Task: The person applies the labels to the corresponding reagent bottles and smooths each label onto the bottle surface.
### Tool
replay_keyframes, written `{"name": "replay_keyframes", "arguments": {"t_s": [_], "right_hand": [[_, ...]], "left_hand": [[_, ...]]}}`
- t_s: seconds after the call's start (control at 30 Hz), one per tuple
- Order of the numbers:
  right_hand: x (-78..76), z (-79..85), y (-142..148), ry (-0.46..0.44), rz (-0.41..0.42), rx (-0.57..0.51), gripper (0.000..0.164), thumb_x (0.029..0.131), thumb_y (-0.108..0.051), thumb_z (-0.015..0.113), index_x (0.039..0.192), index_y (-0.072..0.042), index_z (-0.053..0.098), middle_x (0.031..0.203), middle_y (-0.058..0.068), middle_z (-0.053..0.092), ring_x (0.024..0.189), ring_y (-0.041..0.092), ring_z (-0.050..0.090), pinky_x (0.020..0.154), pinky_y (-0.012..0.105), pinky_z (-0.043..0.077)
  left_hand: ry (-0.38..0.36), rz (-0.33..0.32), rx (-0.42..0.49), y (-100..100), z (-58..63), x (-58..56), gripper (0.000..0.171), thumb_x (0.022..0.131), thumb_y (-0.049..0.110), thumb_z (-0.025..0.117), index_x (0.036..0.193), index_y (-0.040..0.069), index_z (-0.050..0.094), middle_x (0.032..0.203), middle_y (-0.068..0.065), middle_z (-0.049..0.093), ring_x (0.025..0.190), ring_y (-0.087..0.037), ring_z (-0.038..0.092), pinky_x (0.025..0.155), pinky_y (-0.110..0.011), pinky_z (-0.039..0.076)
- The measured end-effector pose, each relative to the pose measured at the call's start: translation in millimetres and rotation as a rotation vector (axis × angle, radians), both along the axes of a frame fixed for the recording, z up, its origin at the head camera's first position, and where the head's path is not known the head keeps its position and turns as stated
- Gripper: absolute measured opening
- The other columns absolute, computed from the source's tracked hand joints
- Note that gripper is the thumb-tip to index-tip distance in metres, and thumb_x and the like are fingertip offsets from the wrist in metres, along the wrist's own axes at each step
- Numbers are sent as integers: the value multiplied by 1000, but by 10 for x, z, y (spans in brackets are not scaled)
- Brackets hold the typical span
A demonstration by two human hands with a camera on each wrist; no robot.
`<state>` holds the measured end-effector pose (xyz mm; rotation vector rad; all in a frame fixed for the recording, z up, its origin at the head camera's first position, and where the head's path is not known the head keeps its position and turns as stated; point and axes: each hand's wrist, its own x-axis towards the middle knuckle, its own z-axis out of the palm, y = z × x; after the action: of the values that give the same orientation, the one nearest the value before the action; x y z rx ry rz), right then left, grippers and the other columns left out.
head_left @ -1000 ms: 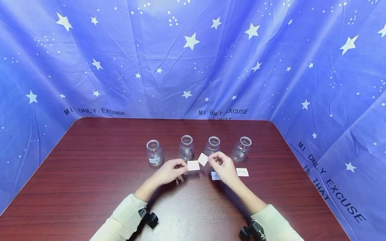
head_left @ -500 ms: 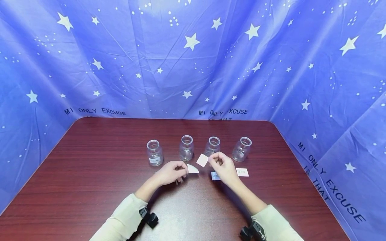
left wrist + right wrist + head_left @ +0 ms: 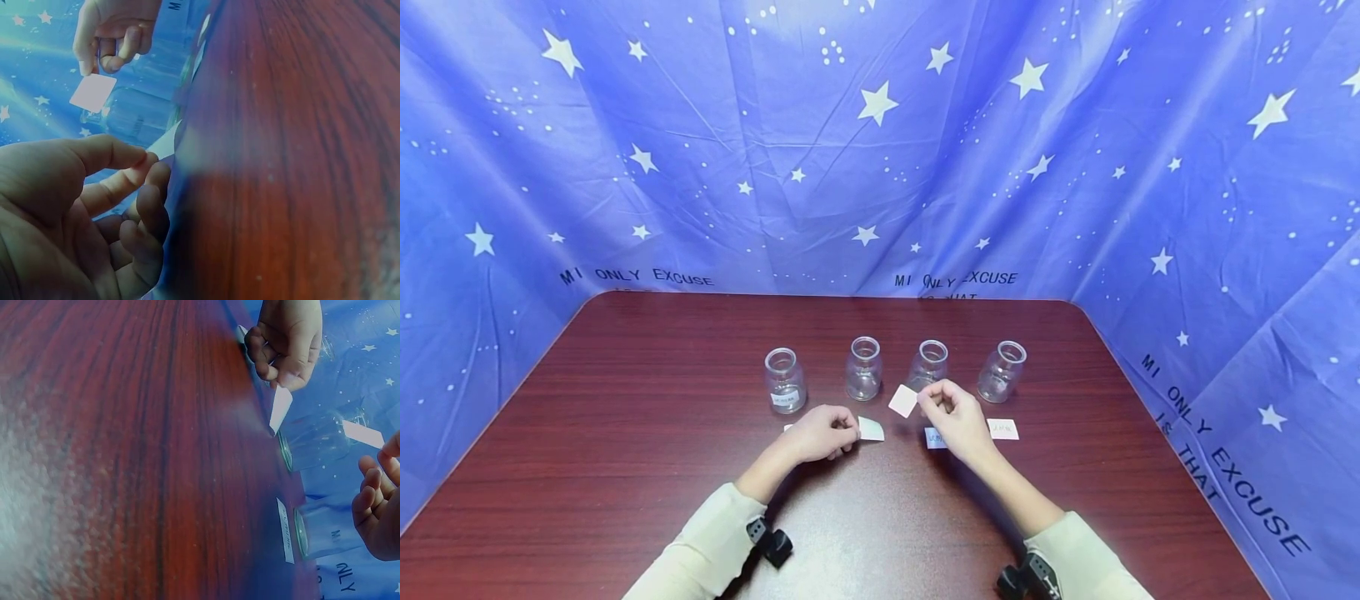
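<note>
Between the thumb and forefinger of my left hand [image 3: 822, 435] is a white paper slip [image 3: 871, 429], low over the table and slightly bent in the wrist views. My right hand [image 3: 957, 419] pinches a small white square label [image 3: 903, 401] by its edge, raised in front of the third glass jar [image 3: 932, 363]. A gap separates the two papers. Under the right wrist lies a label with writing [image 3: 936, 438], partly covered. Another written label [image 3: 1003, 429] rests to its right. A bit of white paper [image 3: 787, 427] shows behind the left hand, mostly hidden.
Behind the hands several glass jars stand in a row. The leftmost jar [image 3: 785, 383] carries a label; the second jar [image 3: 864, 369] and the rightmost jar [image 3: 1002, 372] stand farther right. A starry blue curtain [image 3: 820, 150] borders the dark red table [image 3: 625, 400].
The left hand's slip has parted from the label, bent, and moved down and slightly left toward the table. The right hand stays nearly still, its label a little more level.
</note>
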<state>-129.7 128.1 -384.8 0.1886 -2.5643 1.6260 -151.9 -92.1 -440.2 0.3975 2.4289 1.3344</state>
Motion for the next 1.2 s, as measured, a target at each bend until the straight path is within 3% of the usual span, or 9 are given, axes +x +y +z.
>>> {"name": "replay_keyframes", "arguments": {"t_s": [0.23,0.47,0.83,1.2], "right_hand": [[-44,-104,26,-6,5,2,8,88,-7,60,87,0,63,74,20,61,51,-1,42,49,15,34],[-171,-347,98,1,3,-16,7,88,-13,63,87,-6,65,74,18,62,51,1,43,48,16,34],[-159,-369,95,59,25,-13,5,87,-12,62,84,-9,64,66,1,56,51,2,43,47,17,34],[-156,-384,91,40,16,4,4,87,-13,62,84,-10,65,66,0,56,51,2,43,47,17,34]], "left_hand": [[31,38,-131,13,13,11,9,81,14,58,72,11,59,60,3,57,45,-6,48,46,-20,42],[81,65,-214,20,41,23,11,80,18,62,70,13,60,57,4,57,46,-5,48,47,-20,41],[144,82,-258,24,53,23,16,79,24,66,68,15,59,56,9,56,49,-6,50,51,-22,41],[170,102,-307,25,59,27,19,77,25,68,65,15,59,56,8,53,54,-8,48,54,-22,39]]}}
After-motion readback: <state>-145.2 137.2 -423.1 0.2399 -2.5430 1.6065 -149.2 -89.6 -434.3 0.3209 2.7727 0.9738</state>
